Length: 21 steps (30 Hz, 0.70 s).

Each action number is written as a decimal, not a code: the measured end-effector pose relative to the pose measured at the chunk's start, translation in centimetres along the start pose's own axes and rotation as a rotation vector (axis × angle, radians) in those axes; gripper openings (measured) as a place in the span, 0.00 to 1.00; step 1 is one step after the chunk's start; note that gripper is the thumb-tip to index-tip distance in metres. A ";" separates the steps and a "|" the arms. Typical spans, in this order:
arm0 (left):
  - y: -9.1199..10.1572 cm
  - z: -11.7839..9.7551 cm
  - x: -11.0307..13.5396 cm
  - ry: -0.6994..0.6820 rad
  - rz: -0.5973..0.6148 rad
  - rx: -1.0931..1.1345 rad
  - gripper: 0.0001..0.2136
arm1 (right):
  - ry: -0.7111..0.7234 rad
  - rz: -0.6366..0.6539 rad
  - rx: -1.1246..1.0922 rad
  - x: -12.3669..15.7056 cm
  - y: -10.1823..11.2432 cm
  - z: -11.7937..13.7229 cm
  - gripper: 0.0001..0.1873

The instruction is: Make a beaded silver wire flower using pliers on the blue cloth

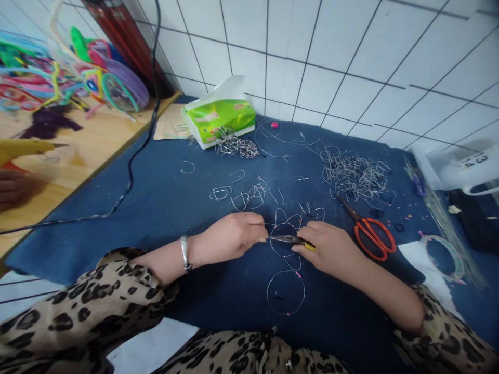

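left hand [230, 236]: fingertips pinched together on bent wire shape [278, 214], mid-cloth, at the plier tips. right hand [331, 250]: curled tight round yellow-handled pliers [290, 240], nose on the same wire. blue cloth [175, 197]: wire ring [268, 293] just below the hands; orange scissors [372, 236] near, to the right; wire pile [354, 176] beyond; tissue pack [220, 119] at far edge.

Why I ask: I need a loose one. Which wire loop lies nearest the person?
The round ring, alone below the left hand and right hand; other loops lie at the pliers or beyond.
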<state>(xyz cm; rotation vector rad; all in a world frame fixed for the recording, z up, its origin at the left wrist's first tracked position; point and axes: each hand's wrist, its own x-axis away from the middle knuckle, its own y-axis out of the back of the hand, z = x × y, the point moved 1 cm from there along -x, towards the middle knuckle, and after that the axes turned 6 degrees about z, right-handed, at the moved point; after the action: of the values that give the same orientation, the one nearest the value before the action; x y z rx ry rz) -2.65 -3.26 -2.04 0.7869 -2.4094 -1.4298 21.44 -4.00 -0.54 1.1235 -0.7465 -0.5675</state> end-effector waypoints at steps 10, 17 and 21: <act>-0.1 -0.5 -0.1 0.008 0.009 -0.032 0.11 | 0.029 -0.007 0.156 0.8 1.1 0.4 0.09; -0.3 -0.6 -0.2 0.004 -0.007 -0.046 0.11 | 0.050 -0.044 0.186 0.6 0.7 0.8 0.09; -0.5 -0.7 -0.3 -0.022 -0.035 -0.079 0.11 | 0.056 -0.063 0.193 0.6 0.7 0.8 0.08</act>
<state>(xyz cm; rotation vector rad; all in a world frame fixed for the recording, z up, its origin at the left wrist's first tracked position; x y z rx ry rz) -1.93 -3.81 -2.11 0.8027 -2.3504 -1.5442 21.17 -4.68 0.45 1.3402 -0.7304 -0.5231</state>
